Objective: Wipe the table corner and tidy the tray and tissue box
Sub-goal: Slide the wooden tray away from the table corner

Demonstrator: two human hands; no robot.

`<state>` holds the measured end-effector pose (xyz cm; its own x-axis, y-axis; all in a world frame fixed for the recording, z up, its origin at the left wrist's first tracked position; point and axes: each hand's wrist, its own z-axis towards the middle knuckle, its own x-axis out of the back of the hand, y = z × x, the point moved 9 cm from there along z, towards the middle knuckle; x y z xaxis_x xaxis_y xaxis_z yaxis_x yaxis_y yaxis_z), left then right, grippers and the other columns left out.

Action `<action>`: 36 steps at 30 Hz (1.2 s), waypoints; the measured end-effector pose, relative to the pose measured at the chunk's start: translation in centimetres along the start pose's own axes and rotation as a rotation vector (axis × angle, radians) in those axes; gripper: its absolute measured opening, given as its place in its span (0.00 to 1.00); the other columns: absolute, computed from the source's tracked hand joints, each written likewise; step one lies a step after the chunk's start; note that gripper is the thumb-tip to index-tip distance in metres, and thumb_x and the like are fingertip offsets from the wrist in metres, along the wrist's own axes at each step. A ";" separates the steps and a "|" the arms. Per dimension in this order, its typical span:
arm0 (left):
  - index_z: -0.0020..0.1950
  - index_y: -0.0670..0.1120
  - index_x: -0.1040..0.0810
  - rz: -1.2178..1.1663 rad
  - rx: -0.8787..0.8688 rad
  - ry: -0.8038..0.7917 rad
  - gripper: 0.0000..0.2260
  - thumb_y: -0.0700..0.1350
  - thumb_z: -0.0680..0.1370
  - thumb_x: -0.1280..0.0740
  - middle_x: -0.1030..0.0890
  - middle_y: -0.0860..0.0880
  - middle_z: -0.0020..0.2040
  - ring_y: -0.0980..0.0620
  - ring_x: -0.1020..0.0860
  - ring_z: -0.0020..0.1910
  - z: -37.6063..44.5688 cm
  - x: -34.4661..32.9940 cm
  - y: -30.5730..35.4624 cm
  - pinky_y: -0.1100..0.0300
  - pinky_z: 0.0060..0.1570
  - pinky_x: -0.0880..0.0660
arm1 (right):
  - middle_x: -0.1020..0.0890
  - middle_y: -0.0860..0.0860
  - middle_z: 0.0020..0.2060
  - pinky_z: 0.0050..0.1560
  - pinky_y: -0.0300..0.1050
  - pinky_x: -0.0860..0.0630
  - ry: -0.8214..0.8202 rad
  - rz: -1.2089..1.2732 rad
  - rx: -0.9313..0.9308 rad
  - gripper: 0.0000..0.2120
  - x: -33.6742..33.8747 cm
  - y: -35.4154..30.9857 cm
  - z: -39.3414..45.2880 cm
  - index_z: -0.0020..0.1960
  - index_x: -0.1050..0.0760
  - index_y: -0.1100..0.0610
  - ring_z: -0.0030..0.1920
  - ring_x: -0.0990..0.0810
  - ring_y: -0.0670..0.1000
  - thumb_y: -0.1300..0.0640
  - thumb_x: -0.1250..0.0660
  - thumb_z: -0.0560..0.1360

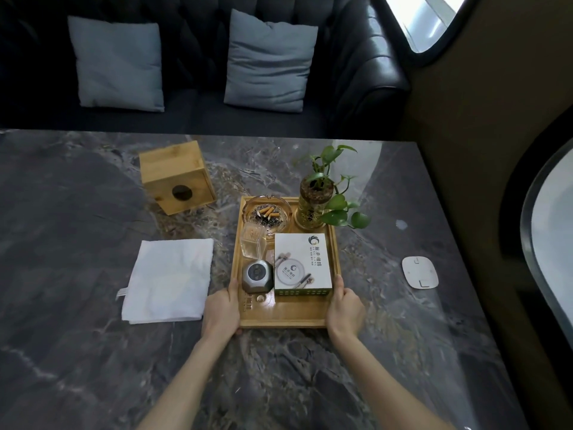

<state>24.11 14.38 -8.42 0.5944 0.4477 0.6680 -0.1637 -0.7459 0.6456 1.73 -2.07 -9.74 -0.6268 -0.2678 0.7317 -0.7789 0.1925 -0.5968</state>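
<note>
- On the marble table, mid-right: wooden tray, left hand and right hand clamped on its near side rails.
- Keep it level, move slowly; plant vase and ashtray look tippy.
- Tissue box lies tipped, far-left; white cloth beside tray.

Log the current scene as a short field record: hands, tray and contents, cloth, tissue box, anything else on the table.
left hand: gripping tray's near-left edge
right hand: gripping tray's near-right edge
tray: wooden, on marble table
tray contents: glass ashtray with butts, potted plant, clear toothpick holder, white printed box, grey gadget
cloth: white, folded, lying left of tray
tissue box: wooden, tipped over, round opening facing camera, far left of tray
other: white pad right of tray
</note>
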 end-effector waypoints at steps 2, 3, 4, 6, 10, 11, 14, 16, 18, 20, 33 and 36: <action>0.29 0.42 0.27 0.004 0.014 -0.005 0.28 0.56 0.80 0.52 0.23 0.41 0.32 0.40 0.21 0.36 0.0 -0.1 -0.3 0.43 0.43 0.22 | 0.19 0.59 0.39 0.38 0.46 0.33 -0.007 0.000 0.001 0.26 -0.1 0.2 -0.1 0.37 0.28 0.62 0.39 0.23 0.57 0.45 0.52 0.80; 0.30 0.42 0.27 0.000 0.016 -0.009 0.27 0.57 0.79 0.52 0.22 0.41 0.33 0.39 0.20 0.35 0.1 -0.2 -0.4 0.42 0.42 0.22 | 0.20 0.58 0.38 0.38 0.46 0.33 -0.013 0.008 0.006 0.26 -0.1 0.1 -0.2 0.37 0.28 0.62 0.40 0.23 0.57 0.45 0.52 0.80; 0.31 0.43 0.27 0.002 0.018 -0.017 0.26 0.57 0.79 0.52 0.22 0.40 0.35 0.39 0.20 0.35 0.2 -0.4 -0.6 0.42 0.41 0.22 | 0.21 0.57 0.37 0.39 0.47 0.32 -0.019 0.020 0.018 0.25 -0.1 0.0 -0.3 0.37 0.28 0.61 0.40 0.23 0.57 0.45 0.52 0.80; 0.34 0.44 0.27 0.012 0.010 -0.026 0.24 0.58 0.79 0.50 0.21 0.40 0.38 0.39 0.20 0.36 0.3 -0.5 -0.8 0.43 0.40 0.21 | 0.22 0.54 0.37 0.41 0.49 0.29 -0.055 0.044 0.058 0.22 0.0 -0.2 -0.4 0.40 0.28 0.60 0.41 0.23 0.56 0.46 0.51 0.81; 0.46 0.39 0.24 0.072 -0.034 -0.007 0.18 0.51 0.80 0.45 0.21 0.42 0.40 0.42 0.21 0.38 -0.3 -0.1 -0.3 0.47 0.41 0.21 | 0.19 0.58 0.44 0.46 0.54 0.25 -0.142 -0.069 0.198 0.18 0.3 -0.9 -0.7 0.46 0.30 0.58 0.45 0.21 0.58 0.48 0.51 0.81; 0.47 0.37 0.25 0.131 -0.058 0.003 0.17 0.49 0.80 0.45 0.20 0.41 0.42 0.42 0.21 0.39 -0.5 0.0 0.1 0.49 0.41 0.22 | 0.19 0.59 0.45 0.47 0.54 0.25 -0.156 -0.151 0.245 0.17 0.4 -1.2 -0.7 0.47 0.30 0.59 0.46 0.21 0.60 0.49 0.52 0.81; 0.48 0.36 0.24 0.385 -0.158 0.005 0.16 0.45 0.81 0.46 0.19 0.38 0.46 0.40 0.21 0.44 -0.9 0.0 1.2 0.51 0.42 0.25 | 0.18 0.61 0.49 0.46 0.52 0.28 -0.202 -0.398 0.355 0.17 0.3 -2.3 -0.5 0.51 0.31 0.62 0.50 0.21 0.62 0.52 0.54 0.82; 0.50 0.35 0.24 0.544 -0.206 -0.028 0.14 0.41 0.81 0.47 0.19 0.38 0.49 0.39 0.20 0.47 -1.0 -0.2 1.9 0.51 0.44 0.25 | 0.18 0.61 0.50 0.44 0.51 0.29 -0.232 -0.499 0.397 0.17 0.0 -2.7 -0.5 0.52 0.32 0.62 0.51 0.20 0.62 0.54 0.55 0.82; 0.51 0.36 0.24 0.657 -0.224 -0.058 0.13 0.39 0.81 0.47 0.19 0.39 0.51 0.40 0.21 0.50 -0.9 -0.4 2.0 0.51 0.46 0.26 | 0.18 0.62 0.50 0.42 0.49 0.30 -0.248 -0.551 0.411 0.17 -0.2 -2.7 -0.4 0.53 0.32 0.63 0.52 0.20 0.62 0.54 0.55 0.82; 0.53 0.37 0.25 0.723 -0.228 -0.071 0.13 0.39 0.81 0.48 0.19 0.39 0.52 0.40 0.21 0.51 -0.7 -0.6 1.9 0.51 0.46 0.26 | 0.18 0.62 0.50 0.43 0.50 0.29 -0.259 -0.568 0.405 0.17 -0.5 -2.5 -0.3 0.53 0.31 0.63 0.52 0.20 0.63 0.54 0.55 0.82; 0.49 0.38 0.22 0.527 -0.091 -0.073 0.19 0.50 0.80 0.47 0.19 0.39 0.50 0.39 0.22 0.49 0.0 1.5 1.4 0.51 0.45 0.26 | 0.18 0.61 0.49 0.43 0.50 0.27 -0.204 -0.726 0.458 0.15 1.9 -6.5 -1.0 0.51 0.27 0.64 0.50 0.20 0.62 0.57 0.49 0.80; 0.44 0.40 0.21 0.410 -0.089 -0.010 0.19 0.52 0.80 0.46 0.18 0.41 0.44 0.40 0.21 0.44 0.0 4.5 1.2 0.53 0.41 0.28 | 0.18 0.63 0.43 0.38 0.50 0.30 -0.023 -0.610 0.562 0.14 4.0 -11.1 -2.7 0.45 0.28 0.64 0.44 0.19 0.64 0.57 0.47 0.79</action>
<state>26.59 15.53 -4.61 0.4731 0.1179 0.8731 -0.4555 -0.8155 0.3570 7.81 -2.77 0.71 -0.0915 -0.1933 0.9769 -0.8526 -0.4916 -0.1771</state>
